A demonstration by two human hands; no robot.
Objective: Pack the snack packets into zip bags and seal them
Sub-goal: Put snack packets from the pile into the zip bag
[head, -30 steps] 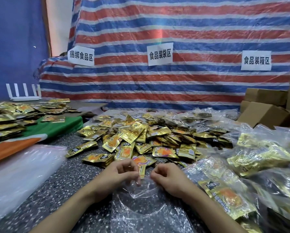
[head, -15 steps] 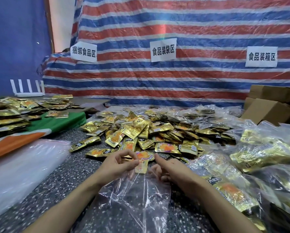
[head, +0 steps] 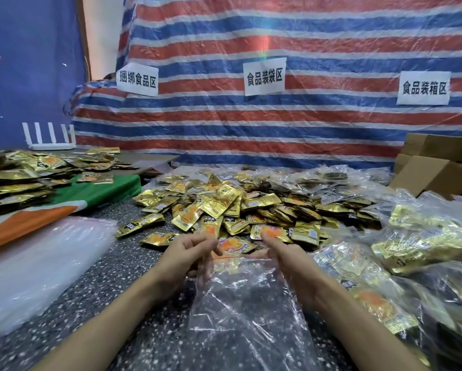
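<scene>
Just before the snack packet pile (head: 238, 210), left hand (head: 184, 254) and right hand (head: 287, 263) pinch open a zip bag (head: 246, 317); filled bags (head: 425, 245) lie right of the pile, many packets unpacked.

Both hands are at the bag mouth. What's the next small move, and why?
Probably let the right hand go and reach forward for a gold packet, while the left hand holds the zip bag mouth open. The bag's body shows mostly bare table through it, its mouth faces the loose pile, and packets lie just past the fingertips.
</scene>
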